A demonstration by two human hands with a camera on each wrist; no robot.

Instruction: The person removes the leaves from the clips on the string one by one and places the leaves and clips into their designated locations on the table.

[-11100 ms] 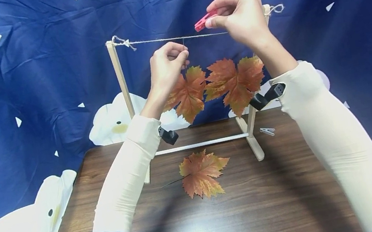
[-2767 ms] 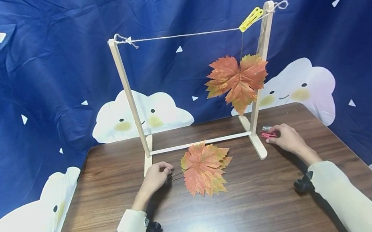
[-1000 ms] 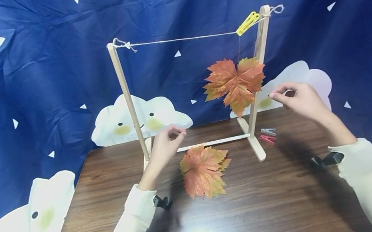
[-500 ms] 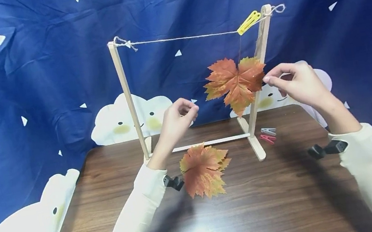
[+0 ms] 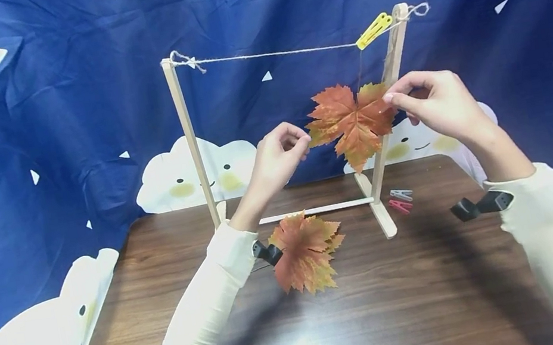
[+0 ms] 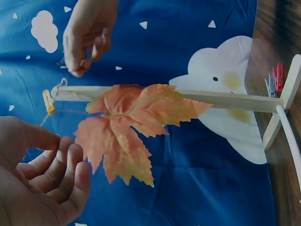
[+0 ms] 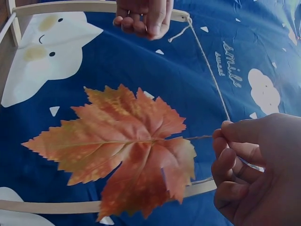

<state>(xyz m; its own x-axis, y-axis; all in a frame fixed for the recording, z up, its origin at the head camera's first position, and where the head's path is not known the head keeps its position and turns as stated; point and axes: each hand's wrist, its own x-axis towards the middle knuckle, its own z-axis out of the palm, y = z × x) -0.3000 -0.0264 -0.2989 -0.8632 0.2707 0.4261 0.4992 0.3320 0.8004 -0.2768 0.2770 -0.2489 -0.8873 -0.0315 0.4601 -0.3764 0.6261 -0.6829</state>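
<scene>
An orange maple leaf [image 5: 355, 121] hangs by its thin stem from a string [image 5: 263, 55], where a yellow clothespin [image 5: 374, 30] clips it near the right post. My left hand [image 5: 276, 157] is raised beside the leaf's left edge, fingers loosely bent and nothing in them. On the other side my right hand [image 5: 442, 104] overlaps the leaf's right edge in the head view, but the left wrist view shows this right hand [image 6: 89, 40] apart from the leaf [image 6: 127, 122]. The right wrist view has its fingertips overlapping the stem's line; contact cannot be told there.
Overlapping maple leaves [image 5: 305, 252] lie on the brown table [image 5: 412, 308]. A pink clothespin [image 5: 400, 206] and a grey-white clothespin [image 5: 402, 195] lie by the right foot of the wooden frame [image 5: 187, 138]. A white crossbar [image 5: 326, 208] joins the frame's feet.
Earlier, my left hand held another leaf's stem and my right a pink clothespin; that leaf and clothespin now lie on the table. Both hands have since risen from the table toward the hanging leaf.
</scene>
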